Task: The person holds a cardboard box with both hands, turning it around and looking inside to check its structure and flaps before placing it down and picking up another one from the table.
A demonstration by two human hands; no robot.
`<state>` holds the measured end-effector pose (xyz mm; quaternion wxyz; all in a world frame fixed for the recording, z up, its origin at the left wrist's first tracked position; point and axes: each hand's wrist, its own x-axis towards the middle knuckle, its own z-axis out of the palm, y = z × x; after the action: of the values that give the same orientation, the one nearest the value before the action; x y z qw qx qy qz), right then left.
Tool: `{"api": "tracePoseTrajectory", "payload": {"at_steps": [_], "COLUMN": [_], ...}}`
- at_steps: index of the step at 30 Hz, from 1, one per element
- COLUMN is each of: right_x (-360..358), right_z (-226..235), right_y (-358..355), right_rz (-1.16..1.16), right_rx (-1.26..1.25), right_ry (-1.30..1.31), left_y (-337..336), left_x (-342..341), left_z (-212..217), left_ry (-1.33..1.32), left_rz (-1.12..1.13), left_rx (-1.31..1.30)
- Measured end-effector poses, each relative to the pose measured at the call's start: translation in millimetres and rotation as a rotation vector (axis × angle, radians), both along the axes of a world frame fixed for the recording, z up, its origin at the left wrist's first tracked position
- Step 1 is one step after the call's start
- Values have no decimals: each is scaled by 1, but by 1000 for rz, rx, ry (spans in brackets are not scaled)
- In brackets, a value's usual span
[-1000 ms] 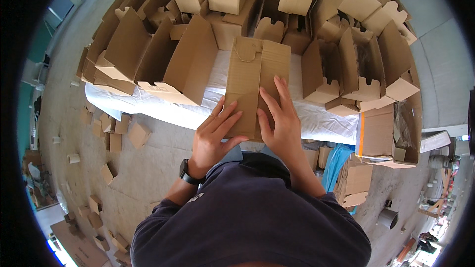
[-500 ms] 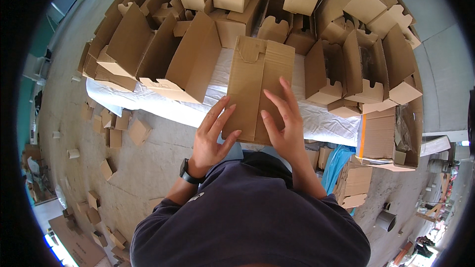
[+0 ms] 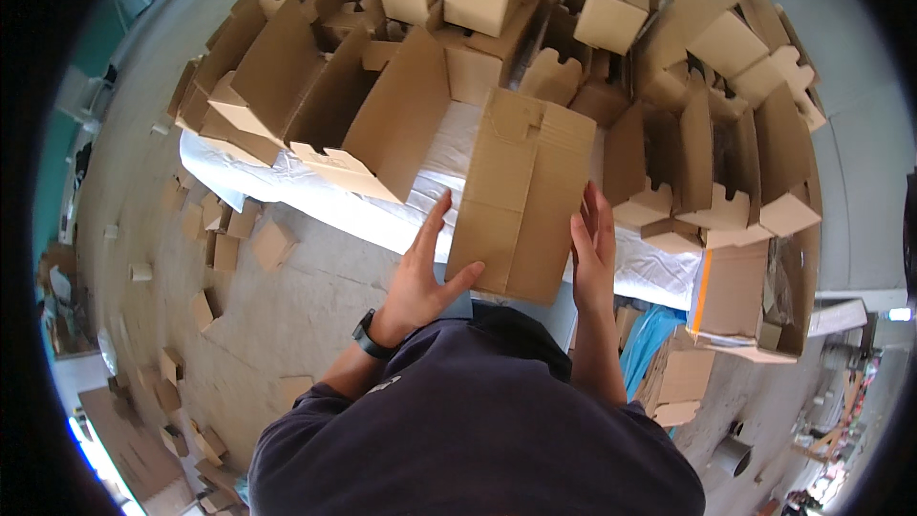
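A closed brown cardboard box [image 3: 521,196] with a lengthwise seam and a cut tab at its far end lies in front of me at the edge of the white-covered table. My left hand [image 3: 425,277] is at its near left corner, thumb tip on the top face, fingers stretched out along the left side. Along the right edge, my right hand [image 3: 594,248] stands on its side with fingers extended, close against the cardboard. Neither hand wraps round the box. The fingers' far sides are hidden.
Open cardboard boxes [image 3: 377,119] crowd the table's left, back and right. White cloth [image 3: 306,201] covers the tabletop. A larger carton [image 3: 735,287] with an orange stripe stands at the right end. Blue plastic [image 3: 650,344] hangs below. Small cardboard pieces [image 3: 275,246] lie on the floor at left.
Both hands have come off the top face toward the box's sides; the right hand has moved to the right edge. The whole view has shifted and tilted slightly.
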<state>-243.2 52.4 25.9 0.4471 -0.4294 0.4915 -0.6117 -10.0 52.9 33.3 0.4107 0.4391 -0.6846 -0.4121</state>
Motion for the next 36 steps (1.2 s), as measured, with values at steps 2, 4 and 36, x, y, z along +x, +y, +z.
{"api": "tracePoseTrajectory", "payload": {"at_steps": [2, 4, 36], "right_x": [3, 4, 1], "right_z": [0, 3, 17], "right_y": [1, -1, 3], "right_rz": [30, 40, 64], "right_rx": [10, 42, -12], "right_ry": [-41, -14, 20], "left_y": [3, 3, 4], "left_x": [1, 1, 1], "left_z": [1, 7, 9], "left_ry": [-23, -33, -58], "left_rz": [-37, -53, -68], "left_rx": [57, 89, 9]}}
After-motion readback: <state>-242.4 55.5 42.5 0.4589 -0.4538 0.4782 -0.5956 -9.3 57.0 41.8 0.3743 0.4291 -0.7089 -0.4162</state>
